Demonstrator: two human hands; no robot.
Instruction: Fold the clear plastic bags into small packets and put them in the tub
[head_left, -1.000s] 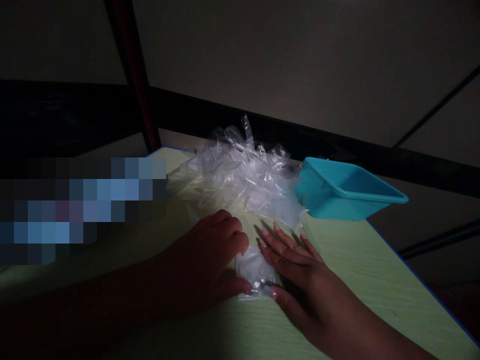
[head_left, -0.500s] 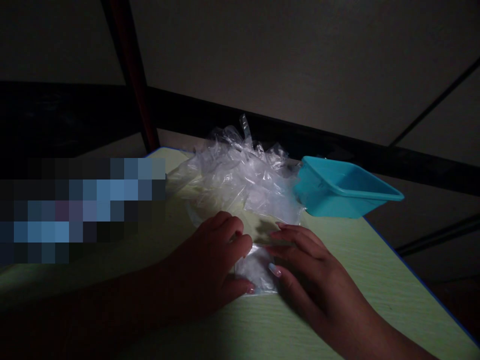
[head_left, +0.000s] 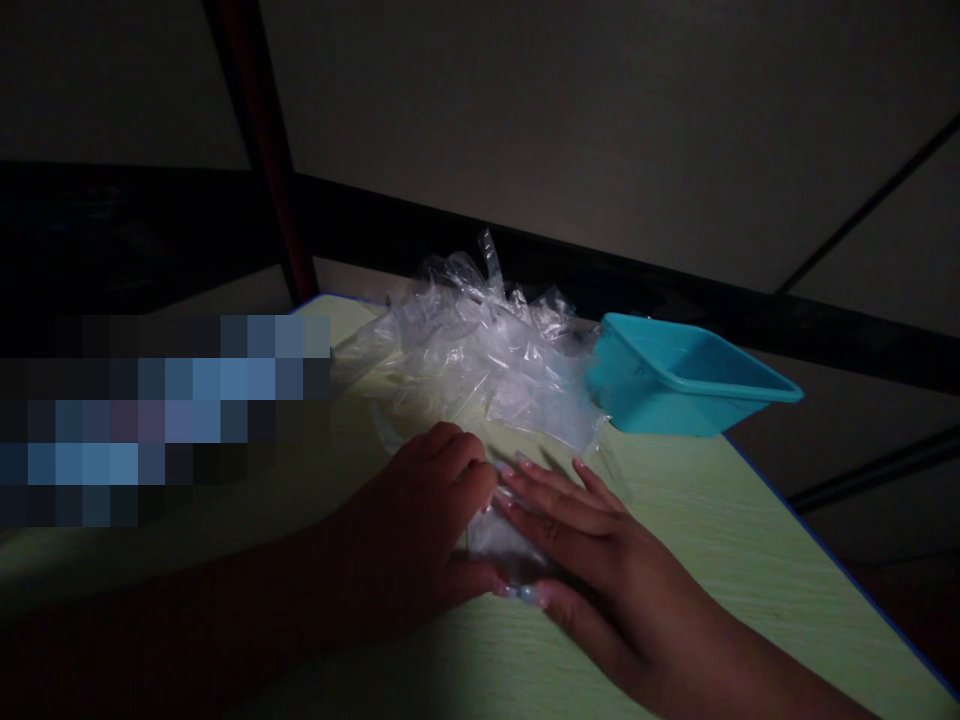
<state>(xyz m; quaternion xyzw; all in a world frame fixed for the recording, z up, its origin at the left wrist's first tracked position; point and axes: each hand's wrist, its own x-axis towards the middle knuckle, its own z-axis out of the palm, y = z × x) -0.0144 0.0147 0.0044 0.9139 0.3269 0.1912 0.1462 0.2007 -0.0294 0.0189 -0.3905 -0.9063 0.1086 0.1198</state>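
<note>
A small clear plastic bag (head_left: 499, 535) lies flat on the table between my two hands. My left hand (head_left: 412, 520) is closed at its left side, fingers curled and thumb at the near edge. Stretched over the right part of the bag is my right hand (head_left: 619, 575), its fingers spread and its thumb at the near edge, close to the left thumb. The two hands cover much of the bag. Just beyond them sits a loose heap of crumpled clear plastic bags (head_left: 487, 350).
A teal plastic bin (head_left: 667, 412) stands tilted right of the heap, near the edge of the pale green table (head_left: 765, 560). Dark wall panels (head_left: 600, 130) rise behind, with a reddish post (head_left: 262, 150). A pixelated patch hides the left side.
My right hand has moved left and flattened over the bag, its fingertips now near my left hand and its thumb lower. My left hand, the heap and the bin have barely moved.
</note>
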